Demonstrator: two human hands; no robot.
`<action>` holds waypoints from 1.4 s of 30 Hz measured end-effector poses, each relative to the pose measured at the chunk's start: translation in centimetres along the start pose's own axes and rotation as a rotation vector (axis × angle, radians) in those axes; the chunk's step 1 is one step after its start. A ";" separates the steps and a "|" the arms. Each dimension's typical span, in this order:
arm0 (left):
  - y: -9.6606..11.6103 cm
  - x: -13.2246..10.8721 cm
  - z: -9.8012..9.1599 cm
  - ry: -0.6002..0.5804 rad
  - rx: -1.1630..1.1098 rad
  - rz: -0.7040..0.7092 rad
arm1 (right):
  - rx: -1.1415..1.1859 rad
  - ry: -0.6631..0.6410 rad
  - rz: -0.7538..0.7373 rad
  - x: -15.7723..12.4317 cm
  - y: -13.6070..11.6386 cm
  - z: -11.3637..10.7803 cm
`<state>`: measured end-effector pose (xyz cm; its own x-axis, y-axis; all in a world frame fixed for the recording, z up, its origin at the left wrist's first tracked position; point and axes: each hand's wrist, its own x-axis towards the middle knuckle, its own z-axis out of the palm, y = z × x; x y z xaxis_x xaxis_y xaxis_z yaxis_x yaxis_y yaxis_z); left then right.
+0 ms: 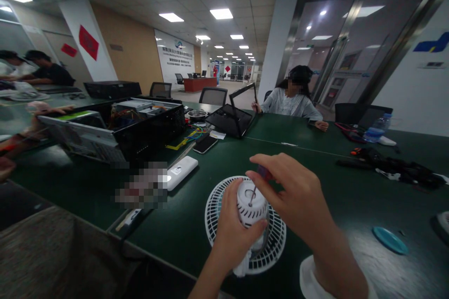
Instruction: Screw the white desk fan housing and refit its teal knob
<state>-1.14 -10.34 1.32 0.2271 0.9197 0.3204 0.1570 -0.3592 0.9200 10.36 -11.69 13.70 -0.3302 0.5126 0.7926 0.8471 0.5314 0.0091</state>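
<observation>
Head view, lower centre: right hand (296, 187) pinches a screwdriver (264, 173), shaft slanting down-left to the upturned end of a white motor housing (253, 214); left hand (232, 229) clasps the housing above a fan grille (275, 252). Upper left of centre, a wall sign (175, 55) bears Chinese lettering, apparently ending 有限公司; no brand legible on the housing.

Beyond the round white plastic grille (277, 244), the dark green tabletop (233, 156) leaves room to pass. Leftward, an oblong white plastic device (182, 173) and an open black metal computer case (150, 131) block the way.
</observation>
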 end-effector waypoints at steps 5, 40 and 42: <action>0.2 0.1 0.0 0.012 -0.012 0.008 | 0.137 -0.062 0.043 -0.1 -0.1 -0.7; 0.2 0.0 -0.1 0.012 -0.019 -0.001 | 0.006 0.007 0.016 -0.1 -0.1 -0.2; 0.3 0.0 -0.1 0.013 -0.017 -0.005 | -0.017 0.013 0.017 0.0 0.0 0.0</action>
<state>-1.16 -10.43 1.62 0.2138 0.9234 0.3189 0.1415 -0.3523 0.9251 10.37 -11.73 13.68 -0.3105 0.5123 0.8007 0.8596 0.5110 0.0063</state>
